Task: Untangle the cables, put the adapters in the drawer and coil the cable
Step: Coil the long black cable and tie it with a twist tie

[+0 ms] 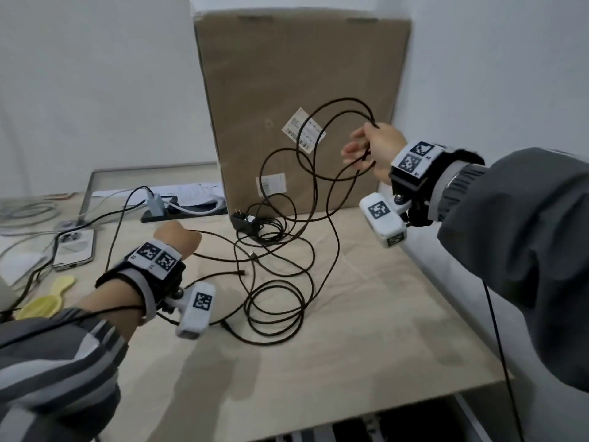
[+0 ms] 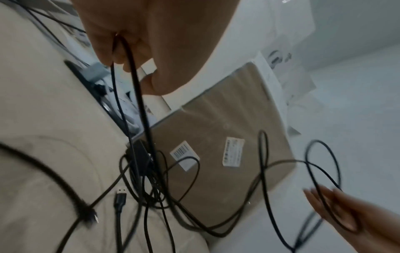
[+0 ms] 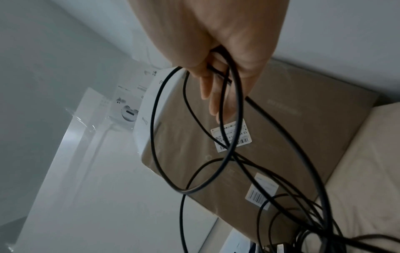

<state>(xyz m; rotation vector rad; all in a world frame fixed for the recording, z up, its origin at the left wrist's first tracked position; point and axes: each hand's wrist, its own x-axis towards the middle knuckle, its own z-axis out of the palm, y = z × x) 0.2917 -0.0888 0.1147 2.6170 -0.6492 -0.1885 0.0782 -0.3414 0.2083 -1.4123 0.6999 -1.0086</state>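
A long black cable (image 1: 277, 298) lies in a loose tangle on the beige table (image 1: 366, 314). My right hand (image 1: 366, 151) is raised in front of the box and holds several loops of the cable (image 3: 155, 119) between thumb and fingers (image 3: 216, 95). My left hand (image 1: 178, 236) is low over the table, fist curled. It pinches two strands of cable (image 2: 129, 68) that run down to the tangle. A black adapter (image 1: 245, 221) sits at the foot of the box, its prongs up, with a thin cord bundled beside it. Two loose plug ends (image 1: 251, 254) (image 2: 121, 196) rest on the table.
A tall cardboard box (image 1: 302, 90) leans on the wall behind the tangle. At the back left lie a power strip with a white charger (image 1: 156, 205), a phone (image 1: 75, 247) and yellow plastic pieces (image 1: 47, 301). The table's front edge (image 1: 382, 406) is near.
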